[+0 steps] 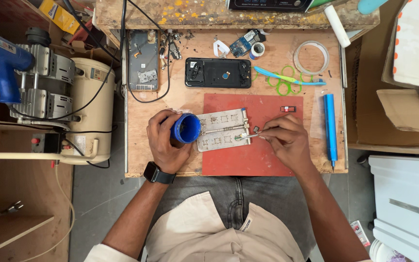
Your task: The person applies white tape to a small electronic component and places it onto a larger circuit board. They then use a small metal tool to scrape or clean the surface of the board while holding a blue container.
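A: What's biggest here?
B: The bench (180,165), with a red mat (263,160) near its middle. A metal jig (221,130) lies on the mat's left edge.
A: And the hands?
B: The left hand (163,140) wraps around a blue cup (185,128), just left of the jig. The right hand (287,138) pinches tweezers (248,137), tips on the jig's right side.
A: Farther off?
B: A black phone (218,73), opened.
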